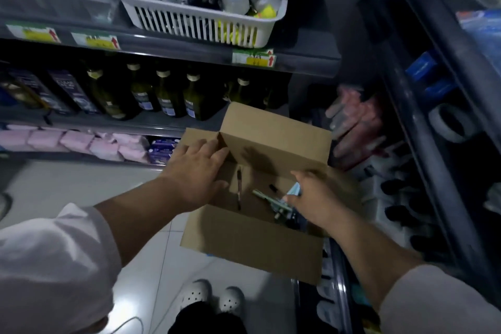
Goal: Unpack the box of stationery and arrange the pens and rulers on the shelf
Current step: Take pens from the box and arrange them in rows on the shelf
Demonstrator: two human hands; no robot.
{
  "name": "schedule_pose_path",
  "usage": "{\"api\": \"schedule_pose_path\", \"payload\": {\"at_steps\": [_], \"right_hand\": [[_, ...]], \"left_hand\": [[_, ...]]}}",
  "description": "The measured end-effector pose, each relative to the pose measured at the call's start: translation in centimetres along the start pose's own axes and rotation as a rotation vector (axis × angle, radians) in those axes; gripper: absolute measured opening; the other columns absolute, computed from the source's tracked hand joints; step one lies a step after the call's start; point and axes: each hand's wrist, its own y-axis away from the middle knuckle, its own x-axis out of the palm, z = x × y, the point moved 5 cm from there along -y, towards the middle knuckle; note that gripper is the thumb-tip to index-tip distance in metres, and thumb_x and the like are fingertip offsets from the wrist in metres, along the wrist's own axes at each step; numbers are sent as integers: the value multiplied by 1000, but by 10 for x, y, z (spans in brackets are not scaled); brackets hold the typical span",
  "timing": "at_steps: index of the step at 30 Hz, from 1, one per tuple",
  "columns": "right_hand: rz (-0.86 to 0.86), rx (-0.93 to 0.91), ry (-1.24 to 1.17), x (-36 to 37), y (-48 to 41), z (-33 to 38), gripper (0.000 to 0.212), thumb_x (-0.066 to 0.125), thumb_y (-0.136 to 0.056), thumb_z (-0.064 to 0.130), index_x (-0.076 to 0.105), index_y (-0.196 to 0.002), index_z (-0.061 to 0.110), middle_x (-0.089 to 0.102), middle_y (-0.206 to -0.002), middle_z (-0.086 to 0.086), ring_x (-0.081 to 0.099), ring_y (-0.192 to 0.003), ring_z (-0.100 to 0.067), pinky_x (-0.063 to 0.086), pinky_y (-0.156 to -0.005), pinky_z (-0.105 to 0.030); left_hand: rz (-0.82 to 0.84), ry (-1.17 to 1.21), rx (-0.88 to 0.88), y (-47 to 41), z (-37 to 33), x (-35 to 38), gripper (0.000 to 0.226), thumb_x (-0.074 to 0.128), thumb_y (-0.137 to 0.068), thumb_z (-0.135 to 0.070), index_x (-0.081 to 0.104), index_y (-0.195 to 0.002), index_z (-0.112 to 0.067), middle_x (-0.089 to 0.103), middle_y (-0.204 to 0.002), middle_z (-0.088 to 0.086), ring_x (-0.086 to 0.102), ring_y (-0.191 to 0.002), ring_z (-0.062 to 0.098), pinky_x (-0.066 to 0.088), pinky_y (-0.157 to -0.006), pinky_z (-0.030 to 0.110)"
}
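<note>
Eyes on the box (252,241): plain brown cardboard, flaps up, sitting right between the two grips. What carries it from beneath is out of sight. The left grip (200,168) is released, fingers straight and spread flat on the left flap, pressing it outward. The right grip (320,198) reaches in over the right-hand edge with its fingers bent toward the contents. Whether it has closed on anything I cannot tell, because the fingertips are blurred and in shadow.

Just under those fingers sits a blue packet (295,189). Beside it, toward the left grip, lies a bundle of pens (271,202), greenish and grey. Nearer the left grip, a lone dark pen (239,187) lies flat on the box bottom. A small black bit (273,187) near the bundle is too small to name. Rulers? None I can pick out.

My read on handling: all of this is light, stiff and smooth. The bundle should lift in one pinch round its middle. The lone pen will want to roll, so take it mid-barrel. The box looks nearly empty and so apt to slide, and that flat left grip probably steadies it.

Beyond the left grip, dark bottles (168,95) line a shelf, with a white basket (206,24) above them. Past the right grip stands the shelving (423,130), its goods smeared and dim. Which level is meant for the pens I can't say.
</note>
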Motion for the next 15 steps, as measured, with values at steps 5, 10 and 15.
{"api": "schedule_pose_path", "payload": {"at_steps": [5,10,15], "right_hand": [[-29,142,18,47,-54,-31,46,61,-91,35,48,-130,15,52,-131,-8,50,-116,-25,39,-80,-26],[-81,289,-63,88,-92,-64,44,63,-87,36,50,-119,9,49,-128,-14,54,-106,-27,35,-71,-24],[-110,405,-110,118,-116,-88,64,62,-86,42,40,-137,9,40,-142,-17,40,-130,-32,41,-99,-33]], "left_hand": [[-3,1,5,-44,13,49,71,40,-94,-52,9,-151,-25,5,-160,6,4,-147,26,7,-117,43],[-6,-24,8,-74,26,85,70,40,-94,-52,9,-152,-25,3,-160,5,1,-147,26,7,-117,43],[-22,-21,3,-90,35,112,72,42,-93,-52,10,-152,-24,4,-160,5,-4,-147,25,9,-117,45]]}}
